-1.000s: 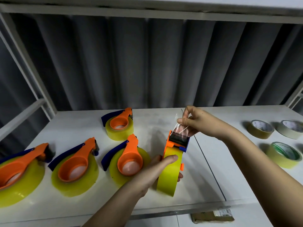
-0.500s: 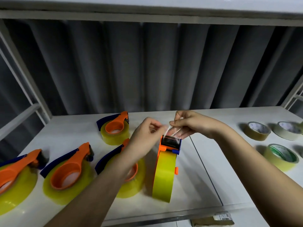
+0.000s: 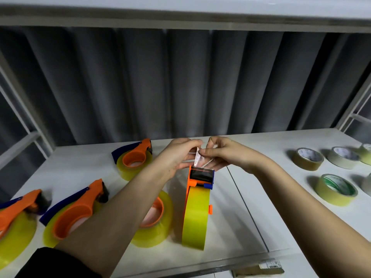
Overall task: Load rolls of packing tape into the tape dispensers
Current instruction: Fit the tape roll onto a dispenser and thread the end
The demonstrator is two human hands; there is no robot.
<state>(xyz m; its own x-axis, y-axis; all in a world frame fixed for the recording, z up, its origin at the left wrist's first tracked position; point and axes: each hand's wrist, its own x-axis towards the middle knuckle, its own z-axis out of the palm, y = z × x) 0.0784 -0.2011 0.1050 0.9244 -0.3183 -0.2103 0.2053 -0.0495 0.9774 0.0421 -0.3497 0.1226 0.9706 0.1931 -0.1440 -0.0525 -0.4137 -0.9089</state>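
Both hands up at the far end of the dispenser (image 3: 200, 180), which stands on edge on the white table (image 3: 251, 217), roughly centre, its yellow roll (image 3: 195, 215) loaded and facing me. My left hand (image 3: 176, 157) and right hand (image 3: 224, 155) both pinch the clear tape tail (image 3: 196, 160) just above the cutter head; fingers curled on the film, nothing else held.

Step in hand, as I judge it: feeding the free end through the head and squaring it.

How to do it well:
- Keep the tail flat and taut, pull straight up off the head. It looks narrowed and twisted now (folded on itself? can't tell for sure), so spread it w/ both thumbs before it sticks.
- Nobody's steadying the body, and it's balanced on the roll's edge. A sideways tug could tip it, so pull in line.
- Mind the cutter edge; blade not clearly visible from here.

Elsewhere: four loaded dispensers (image 3: 80, 213) lie flat to the left. Spare rolls (image 3: 336, 190) sit well apart at the right, prob. not yet loaded.
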